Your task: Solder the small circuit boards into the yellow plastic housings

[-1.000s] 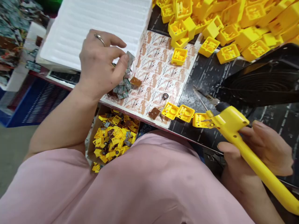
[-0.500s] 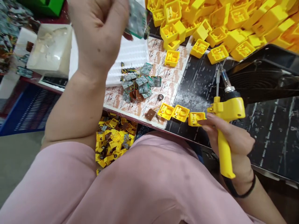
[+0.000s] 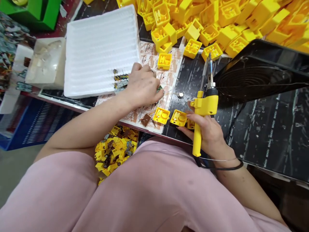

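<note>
My left hand [image 3: 142, 84] is closed, palm down, over a pile of small circuit boards [image 3: 121, 84]. A green board edge [image 3: 159, 87] shows at its fingertips; the rest is hidden under the hand. Thin wires run from there to a small round speaker [image 3: 180, 95]. My right hand [image 3: 209, 129] grips a yellow soldering gun [image 3: 205, 104], tip pointing away from me. The fingers of that hand touch an open yellow plastic case [image 3: 178, 118], and another case [image 3: 191, 124] is partly hidden behind them. To the left, a yellow case [image 3: 161, 115] lies beside a brown board [image 3: 145, 120].
Yellow cases [image 3: 193, 30] are heaped at the back. A black fan [image 3: 256, 71] stands at right. White ribbed foam [image 3: 101, 51], a whitish box [image 3: 45, 62] and a blue crate [image 3: 36, 119] are at left. Below the table edge sits a pile of yellow parts [image 3: 113, 149].
My left hand has come down from above the foam to the board pile. My right hand has moved left with the soldering gun. A speaker on wires now lies on the black mat.
</note>
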The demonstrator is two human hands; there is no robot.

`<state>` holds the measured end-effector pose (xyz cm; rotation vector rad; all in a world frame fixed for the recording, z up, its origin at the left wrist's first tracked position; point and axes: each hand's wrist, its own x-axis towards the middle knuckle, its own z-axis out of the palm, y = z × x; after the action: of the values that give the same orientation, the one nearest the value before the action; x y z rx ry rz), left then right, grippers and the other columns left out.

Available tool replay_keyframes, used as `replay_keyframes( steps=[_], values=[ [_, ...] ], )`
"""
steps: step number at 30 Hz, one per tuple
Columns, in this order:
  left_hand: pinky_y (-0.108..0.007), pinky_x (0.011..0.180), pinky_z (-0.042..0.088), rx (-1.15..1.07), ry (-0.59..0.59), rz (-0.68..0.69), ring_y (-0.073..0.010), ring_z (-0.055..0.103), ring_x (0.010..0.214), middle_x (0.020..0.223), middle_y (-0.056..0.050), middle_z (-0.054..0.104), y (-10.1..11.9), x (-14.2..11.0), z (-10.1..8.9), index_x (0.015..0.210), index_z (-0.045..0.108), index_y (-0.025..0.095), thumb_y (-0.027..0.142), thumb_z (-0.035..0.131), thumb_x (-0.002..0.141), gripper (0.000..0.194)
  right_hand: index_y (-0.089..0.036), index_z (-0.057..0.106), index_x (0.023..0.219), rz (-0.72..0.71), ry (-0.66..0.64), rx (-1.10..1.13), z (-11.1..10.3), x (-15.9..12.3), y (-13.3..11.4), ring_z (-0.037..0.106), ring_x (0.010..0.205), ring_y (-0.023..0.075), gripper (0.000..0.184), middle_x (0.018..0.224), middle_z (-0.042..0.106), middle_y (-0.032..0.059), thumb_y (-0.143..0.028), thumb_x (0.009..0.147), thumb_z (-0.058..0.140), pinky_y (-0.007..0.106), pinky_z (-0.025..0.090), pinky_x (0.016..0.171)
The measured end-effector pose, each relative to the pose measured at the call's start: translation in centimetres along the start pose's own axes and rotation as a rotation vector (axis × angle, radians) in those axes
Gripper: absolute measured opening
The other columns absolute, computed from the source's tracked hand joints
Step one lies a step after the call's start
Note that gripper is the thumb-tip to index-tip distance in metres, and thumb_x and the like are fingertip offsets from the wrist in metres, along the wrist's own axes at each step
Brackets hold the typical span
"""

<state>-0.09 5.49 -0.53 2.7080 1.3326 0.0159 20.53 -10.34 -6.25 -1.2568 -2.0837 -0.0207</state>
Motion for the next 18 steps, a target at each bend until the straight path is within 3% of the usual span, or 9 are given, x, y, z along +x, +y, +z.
replay_keyframes(
  steps=[4, 9, 14, 18],
  values=[
    [-0.052, 0.108, 0.033, 0.064, 0.000, 0.140, -0.0350, 0.052, 0.125, 0.113, -0.011, 0.072, -0.1, -0.1, -0.7, 0.105, 0.075, 0.021, 0.033, 0.054, 0.084, 0.032, -0.024, 0.046, 0.128, 0.001, 0.005, 0.031, 0.2, -0.1, 0.3, 0.067, 0.074, 0.0174, 0.046, 0.085, 0.066, -0.0017, -0.029, 0.090, 0.071, 0.035, 0.057, 0.082],
    [-0.052, 0.113, 0.031, 0.122, -0.154, 0.293, -0.0320, 0.054, 0.125, 0.116, -0.005, 0.073, -0.5, 1.5, -0.7, 0.108, 0.074, 0.028, 0.025, 0.055, 0.080, 0.034, -0.025, 0.046, 0.132, 0.013, -0.012, 0.067, 0.5, -0.2, 0.4, 0.067, 0.081, 0.0194, 0.048, 0.087, 0.064, -0.0010, -0.029, 0.090, 0.070, 0.038, 0.057, 0.088],
    [-0.051, 0.108, 0.036, 0.104, -0.202, 0.194, -0.0308, 0.062, 0.114, 0.103, -0.010, 0.075, 0.6, 3.0, 0.4, 0.099, 0.076, 0.020, 0.031, 0.048, 0.089, 0.031, -0.024, 0.048, 0.132, 0.021, -0.017, 0.102, 0.7, -0.3, 0.5, 0.067, 0.087, 0.0211, 0.050, 0.089, 0.065, 0.0006, -0.030, 0.089, 0.072, 0.040, 0.056, 0.092],
    [-0.049, 0.106, 0.038, -0.012, -0.169, 0.098, -0.0281, 0.065, 0.109, 0.097, -0.008, 0.075, 0.8, 3.2, 1.2, 0.094, 0.075, 0.018, 0.025, 0.054, 0.084, 0.024, -0.023, 0.047, 0.133, 0.012, -0.006, 0.111, 0.8, -0.5, 0.5, 0.066, 0.082, 0.0190, 0.051, 0.089, 0.065, 0.0003, -0.029, 0.088, 0.072, 0.040, 0.055, 0.093]
  ],
)
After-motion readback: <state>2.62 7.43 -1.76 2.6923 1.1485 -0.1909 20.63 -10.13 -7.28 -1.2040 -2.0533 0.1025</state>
